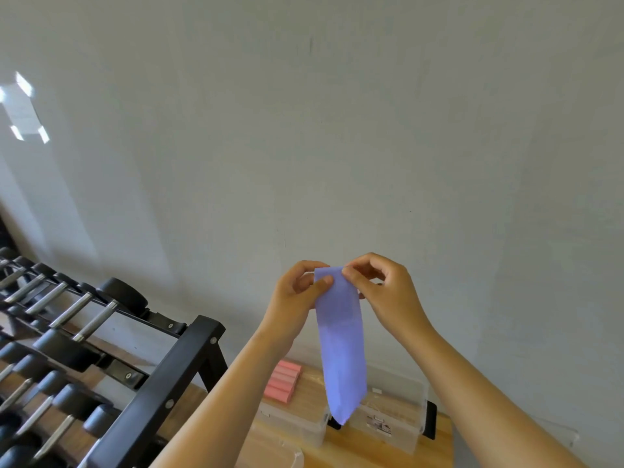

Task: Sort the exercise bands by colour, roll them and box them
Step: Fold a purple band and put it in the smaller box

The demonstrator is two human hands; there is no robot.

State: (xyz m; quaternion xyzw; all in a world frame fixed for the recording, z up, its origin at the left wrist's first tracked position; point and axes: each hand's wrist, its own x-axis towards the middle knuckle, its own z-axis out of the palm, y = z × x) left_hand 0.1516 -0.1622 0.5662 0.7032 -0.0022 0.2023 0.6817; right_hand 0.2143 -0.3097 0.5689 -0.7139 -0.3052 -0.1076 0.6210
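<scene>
A: Your forearms (219, 400) came up from the near edge, closest to the camera, and met in front of the grey wall (337, 130).

B: Your hands were close together up there. Your left hand (297, 292) pinched the top left corner of the purple band (341, 349) between thumb and fingers. Your right hand (385, 292) pinched the top right corner, its fingers curled.

A: You held that band in the air. It hung flat and straight down from its top edge, and its lower end dangled in front of the gap between two clear boxes.

B: Those boxes stood side by side on the wooden table (354, 457) below you. The left clear box (304, 430) carried a row of pink rolled bands (283, 380) at its far left. Whether they lay inside it or on top, I couldn't tell.

A: The right clear box (405, 430) had a black latch (431, 420) on its right end.

B: To your left stood the black dumbbell rack (162, 383), with dumbbells (67, 352) in rows on it, steel handles showing.
</scene>
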